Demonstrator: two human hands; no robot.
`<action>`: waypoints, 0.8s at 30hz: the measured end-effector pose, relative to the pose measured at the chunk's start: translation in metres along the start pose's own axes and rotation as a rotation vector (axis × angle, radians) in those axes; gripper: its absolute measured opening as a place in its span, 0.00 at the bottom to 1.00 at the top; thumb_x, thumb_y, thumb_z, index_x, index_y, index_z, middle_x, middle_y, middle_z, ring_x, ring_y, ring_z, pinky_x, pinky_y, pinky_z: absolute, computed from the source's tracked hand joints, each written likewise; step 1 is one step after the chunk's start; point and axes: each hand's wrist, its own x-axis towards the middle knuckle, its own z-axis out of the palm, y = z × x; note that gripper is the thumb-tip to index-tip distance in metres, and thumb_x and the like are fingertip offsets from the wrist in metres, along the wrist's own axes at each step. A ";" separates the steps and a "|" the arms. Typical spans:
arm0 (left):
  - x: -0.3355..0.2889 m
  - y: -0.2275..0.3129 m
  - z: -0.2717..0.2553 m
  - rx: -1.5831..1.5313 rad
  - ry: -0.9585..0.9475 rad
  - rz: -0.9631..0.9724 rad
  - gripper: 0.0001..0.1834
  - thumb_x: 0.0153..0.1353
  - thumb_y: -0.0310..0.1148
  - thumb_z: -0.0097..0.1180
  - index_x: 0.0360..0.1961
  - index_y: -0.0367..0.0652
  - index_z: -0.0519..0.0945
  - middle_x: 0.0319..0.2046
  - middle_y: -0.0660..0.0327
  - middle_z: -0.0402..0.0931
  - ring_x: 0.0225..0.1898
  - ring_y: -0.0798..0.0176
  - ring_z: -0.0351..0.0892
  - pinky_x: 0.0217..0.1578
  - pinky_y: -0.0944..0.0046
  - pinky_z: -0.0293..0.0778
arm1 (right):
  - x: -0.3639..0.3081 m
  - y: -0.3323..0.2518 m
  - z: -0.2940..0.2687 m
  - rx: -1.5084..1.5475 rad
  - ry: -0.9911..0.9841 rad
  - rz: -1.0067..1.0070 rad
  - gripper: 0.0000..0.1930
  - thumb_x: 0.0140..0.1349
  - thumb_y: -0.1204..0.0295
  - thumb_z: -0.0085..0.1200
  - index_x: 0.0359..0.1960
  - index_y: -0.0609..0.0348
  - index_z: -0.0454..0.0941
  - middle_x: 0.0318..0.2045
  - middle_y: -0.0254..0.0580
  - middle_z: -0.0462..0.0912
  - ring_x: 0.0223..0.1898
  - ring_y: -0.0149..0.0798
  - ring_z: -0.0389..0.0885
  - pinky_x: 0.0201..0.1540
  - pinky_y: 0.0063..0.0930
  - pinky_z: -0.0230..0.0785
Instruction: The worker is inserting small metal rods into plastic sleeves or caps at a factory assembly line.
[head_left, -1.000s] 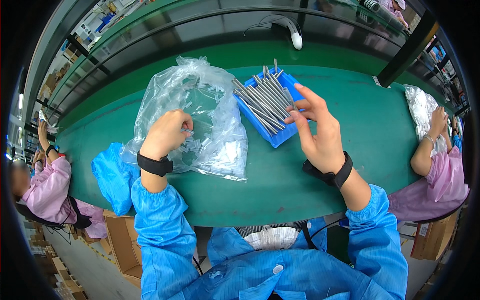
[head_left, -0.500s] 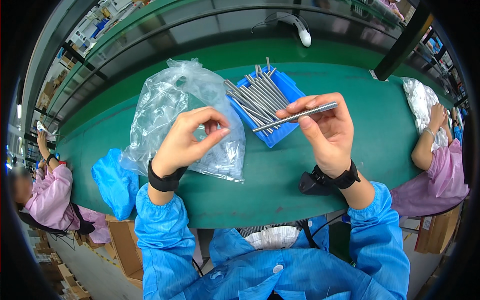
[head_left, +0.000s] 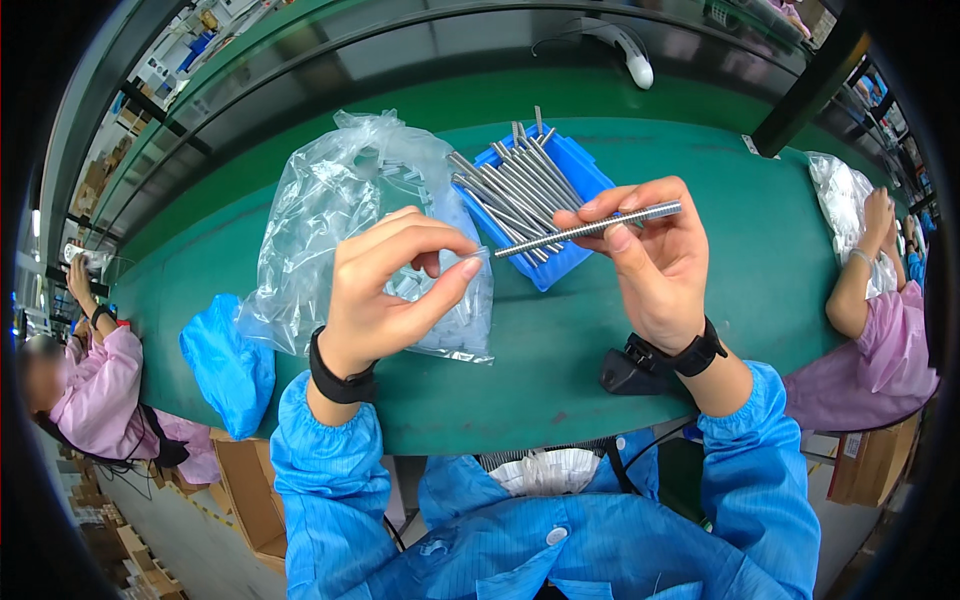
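Observation:
My right hand (head_left: 655, 255) grips a threaded metal rod (head_left: 590, 230) between thumb and fingers, its free end pointing left. Facing that end, my left hand (head_left: 395, 285) is closed in a pinch on a small clear plastic piece (head_left: 481, 254), mostly hidden by the fingertips. The piece is close to the rod's tip; whether they touch I cannot tell. Behind my left hand lies a large clear plastic bag (head_left: 310, 200) with many small translucent pieces in it. Beyond the held rod, a blue bin (head_left: 585, 170) carries a heap of similar metal rods (head_left: 520, 185).
A blue plastic bag (head_left: 228, 365) lies on the green table (head_left: 740, 240) at left. Near my right wrist sits a black device (head_left: 630, 372). A white scanner (head_left: 638, 68) hangs at the back. Co-workers in pink sleeves (head_left: 885, 345) sit on both sides.
My left hand has moved right, from over the clear bag toward the rod's end, and a small clear piece now shows at its fingertips. The rod has shifted slightly in my right hand.

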 end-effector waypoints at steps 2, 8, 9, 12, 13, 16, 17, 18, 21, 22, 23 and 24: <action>-0.001 -0.003 0.005 -0.054 -0.012 -0.021 0.08 0.47 0.19 0.65 0.29 0.38 0.81 0.26 0.61 0.80 0.21 0.69 0.72 0.23 0.71 0.67 | 0.000 0.001 0.000 -0.037 0.021 -0.001 0.10 0.64 0.84 0.47 0.44 0.61 0.64 0.44 0.55 0.77 0.51 0.51 0.79 0.53 0.41 0.74; -0.003 -0.003 0.008 -0.089 0.005 -0.086 0.07 0.48 0.19 0.64 0.30 0.35 0.81 0.26 0.59 0.80 0.22 0.69 0.71 0.24 0.71 0.66 | 0.002 0.003 0.000 -0.066 0.033 0.021 0.10 0.64 0.84 0.47 0.44 0.60 0.64 0.45 0.54 0.77 0.51 0.50 0.79 0.53 0.40 0.74; -0.003 -0.002 0.008 -0.104 -0.002 -0.109 0.07 0.48 0.18 0.63 0.31 0.33 0.81 0.28 0.57 0.80 0.24 0.69 0.71 0.26 0.71 0.65 | 0.002 0.003 0.000 -0.065 0.031 0.020 0.10 0.64 0.84 0.47 0.44 0.60 0.64 0.45 0.54 0.77 0.51 0.50 0.79 0.53 0.40 0.74; -0.003 -0.001 0.010 -0.122 0.005 -0.151 0.07 0.49 0.18 0.64 0.31 0.33 0.81 0.28 0.57 0.80 0.24 0.69 0.71 0.26 0.72 0.65 | 0.002 0.002 -0.002 -0.067 0.042 0.032 0.09 0.64 0.83 0.47 0.44 0.60 0.64 0.45 0.54 0.77 0.51 0.50 0.79 0.53 0.39 0.75; -0.003 -0.001 0.010 -0.122 0.006 -0.149 0.07 0.49 0.18 0.64 0.31 0.33 0.81 0.28 0.57 0.80 0.24 0.69 0.71 0.26 0.72 0.65 | 0.002 0.002 -0.002 -0.071 0.044 0.029 0.09 0.65 0.83 0.47 0.44 0.60 0.64 0.45 0.54 0.77 0.51 0.50 0.79 0.53 0.39 0.75; -0.003 -0.001 0.010 -0.099 -0.015 -0.158 0.07 0.49 0.19 0.64 0.32 0.34 0.82 0.28 0.58 0.81 0.24 0.70 0.71 0.25 0.72 0.65 | 0.002 0.003 -0.002 -0.074 0.046 0.026 0.09 0.65 0.83 0.47 0.44 0.60 0.64 0.45 0.54 0.77 0.51 0.50 0.79 0.53 0.38 0.75; -0.003 -0.001 0.010 -0.096 -0.014 -0.167 0.07 0.49 0.19 0.65 0.31 0.34 0.82 0.28 0.58 0.81 0.23 0.70 0.71 0.25 0.72 0.65 | 0.002 0.003 -0.002 -0.075 0.047 0.026 0.09 0.65 0.83 0.47 0.44 0.60 0.64 0.45 0.54 0.77 0.51 0.50 0.79 0.53 0.38 0.75; -0.003 -0.001 0.010 -0.093 -0.012 -0.177 0.07 0.50 0.19 0.65 0.31 0.34 0.82 0.27 0.59 0.81 0.23 0.71 0.71 0.25 0.73 0.65 | 0.002 0.003 -0.002 -0.075 0.046 0.027 0.09 0.65 0.83 0.47 0.44 0.60 0.64 0.45 0.54 0.77 0.51 0.50 0.79 0.53 0.38 0.75; -0.004 -0.002 0.010 -0.077 -0.030 -0.185 0.06 0.51 0.20 0.64 0.32 0.34 0.82 0.27 0.59 0.81 0.24 0.71 0.71 0.26 0.73 0.66 | 0.002 0.003 -0.003 -0.080 0.040 0.020 0.09 0.65 0.83 0.47 0.44 0.59 0.63 0.45 0.53 0.77 0.52 0.50 0.78 0.53 0.38 0.75; -0.003 -0.002 0.011 -0.078 -0.030 -0.185 0.06 0.51 0.20 0.64 0.32 0.34 0.82 0.27 0.59 0.81 0.24 0.71 0.71 0.26 0.73 0.66 | 0.002 0.002 -0.003 -0.079 0.034 0.010 0.09 0.65 0.83 0.46 0.44 0.59 0.63 0.45 0.53 0.77 0.52 0.50 0.78 0.53 0.38 0.75; -0.004 -0.003 0.013 -0.100 -0.010 -0.188 0.06 0.51 0.22 0.64 0.32 0.36 0.83 0.26 0.60 0.80 0.22 0.71 0.71 0.24 0.72 0.65 | 0.002 0.003 -0.003 -0.076 0.027 0.002 0.09 0.65 0.83 0.46 0.44 0.59 0.63 0.45 0.53 0.77 0.52 0.50 0.78 0.53 0.39 0.75; -0.005 -0.003 0.014 -0.122 0.011 -0.191 0.06 0.51 0.24 0.65 0.32 0.38 0.83 0.24 0.61 0.79 0.20 0.71 0.70 0.22 0.71 0.65 | 0.003 0.003 -0.003 -0.075 0.026 0.003 0.09 0.65 0.83 0.46 0.44 0.59 0.63 0.45 0.53 0.77 0.52 0.50 0.78 0.53 0.39 0.75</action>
